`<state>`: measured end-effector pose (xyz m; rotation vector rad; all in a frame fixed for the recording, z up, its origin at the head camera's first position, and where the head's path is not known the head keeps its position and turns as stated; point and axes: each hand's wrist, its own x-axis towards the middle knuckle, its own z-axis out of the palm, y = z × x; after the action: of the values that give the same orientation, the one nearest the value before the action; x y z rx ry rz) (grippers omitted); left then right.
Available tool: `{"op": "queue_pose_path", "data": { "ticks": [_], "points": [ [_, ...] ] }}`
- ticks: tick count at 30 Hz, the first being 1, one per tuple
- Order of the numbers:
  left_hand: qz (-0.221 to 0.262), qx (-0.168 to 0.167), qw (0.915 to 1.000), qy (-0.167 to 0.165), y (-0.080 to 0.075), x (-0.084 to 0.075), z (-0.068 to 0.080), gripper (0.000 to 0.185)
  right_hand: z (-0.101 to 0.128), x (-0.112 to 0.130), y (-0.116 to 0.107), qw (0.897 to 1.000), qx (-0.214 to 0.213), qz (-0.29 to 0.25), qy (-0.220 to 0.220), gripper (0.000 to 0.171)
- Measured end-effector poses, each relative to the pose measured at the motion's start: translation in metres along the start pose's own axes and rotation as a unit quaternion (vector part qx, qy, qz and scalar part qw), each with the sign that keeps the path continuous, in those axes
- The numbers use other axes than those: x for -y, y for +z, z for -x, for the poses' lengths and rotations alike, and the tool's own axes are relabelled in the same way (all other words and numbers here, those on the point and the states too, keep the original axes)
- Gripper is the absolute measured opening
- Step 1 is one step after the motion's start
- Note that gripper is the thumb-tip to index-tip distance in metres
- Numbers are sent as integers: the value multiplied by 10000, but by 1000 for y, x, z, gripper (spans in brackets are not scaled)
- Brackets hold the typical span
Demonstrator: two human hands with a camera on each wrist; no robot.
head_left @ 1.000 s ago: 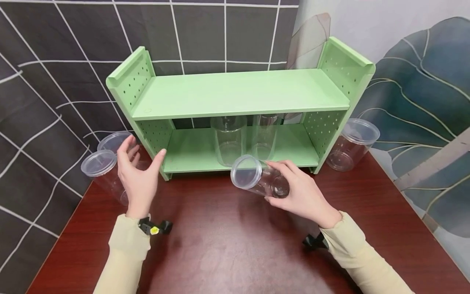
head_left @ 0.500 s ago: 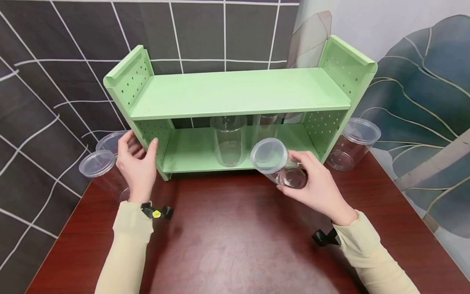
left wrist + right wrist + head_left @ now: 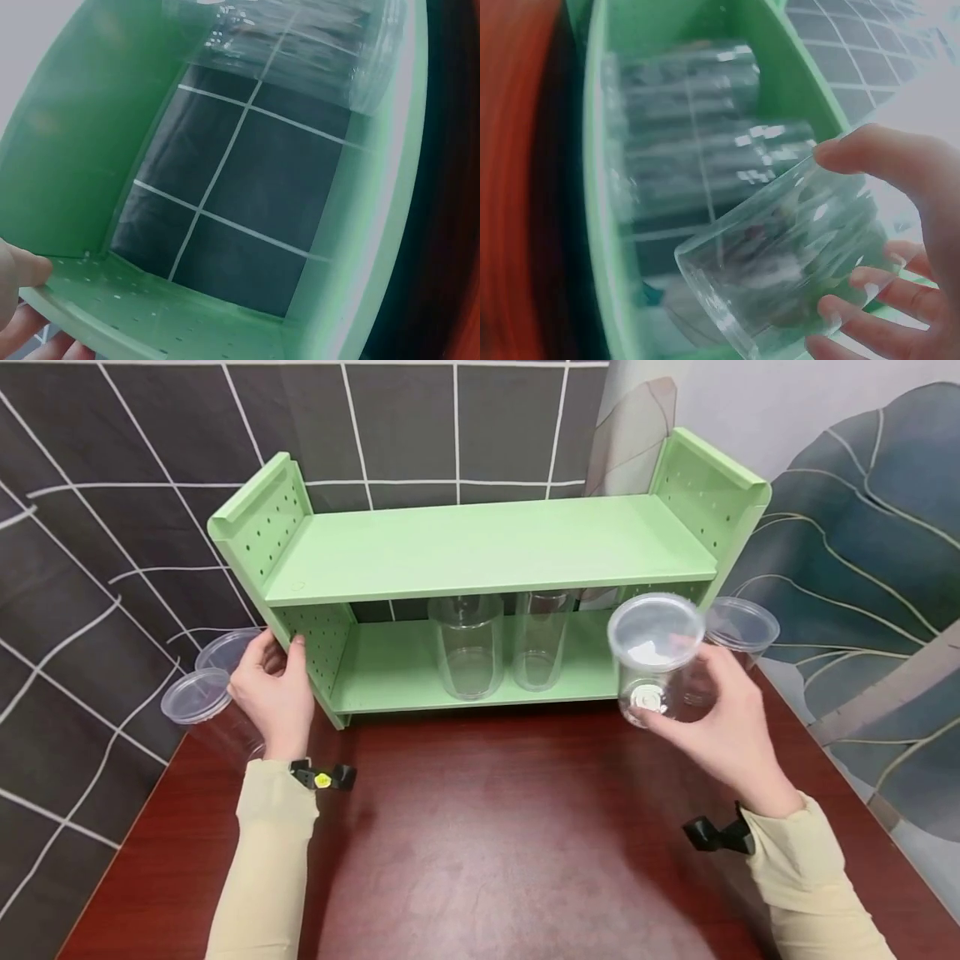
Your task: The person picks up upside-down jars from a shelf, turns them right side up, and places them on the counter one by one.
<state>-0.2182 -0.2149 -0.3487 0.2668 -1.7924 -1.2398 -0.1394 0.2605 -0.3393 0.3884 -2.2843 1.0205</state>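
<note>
My right hand [image 3: 738, 727] holds a clear plastic jar [image 3: 651, 647] with a translucent lid, raised before the right end of the green two-tier shelf [image 3: 487, 547]. In the right wrist view, thumb and fingers span this jar [image 3: 780, 259] on opposite sides. My left hand [image 3: 276, 702] grips the shelf's left side panel by its front edge. The left wrist view has the thumb [image 3: 31, 268] inside the perforated panel [image 3: 142, 307] and the other fingers outside. Two clear jars, one wider [image 3: 471, 660] and one narrower [image 3: 538, 656], stand upright on the lower tier.
Two lidded clear jars, a front one [image 3: 197, 697] and a rear one [image 3: 225, 647], stand left of the shelf, partly behind my left hand. Another lidded jar [image 3: 744, 622] stands to its right, partly covered by my right hand. Beneath everything is a dark red table [image 3: 465, 843].
My right hand has carried the jar rightward and up, turning it from tilted to nearly upright. My left hand has moved from beside the left jars onto the shelf's side panel and gripped it.
</note>
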Motion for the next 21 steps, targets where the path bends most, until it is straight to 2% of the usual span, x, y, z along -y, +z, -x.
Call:
{"op": "queue_pose_path", "data": {
  "ticks": [5, 10, 14, 21],
  "points": [
    [-26, 81, 10000, 23, -2, 1, -1, 23, -3, -7, -25, 9985, -403, 64, 376, 88],
    [-137, 150, 9998, 65, -3, 1, -2, 24, -2, -23, -49, 9935, -541, 121, 991, 68],
    [-188, 175, 9996, 108, -3, 1, -3, 24, 1, -44, -64, 9867, -311, 172, 1585, 62],
    [-175, 221, 9995, 118, -5, 0, -3, 24, 15, -89, -78, 9730, 367, 475, 2231, 67]
  ]
}}
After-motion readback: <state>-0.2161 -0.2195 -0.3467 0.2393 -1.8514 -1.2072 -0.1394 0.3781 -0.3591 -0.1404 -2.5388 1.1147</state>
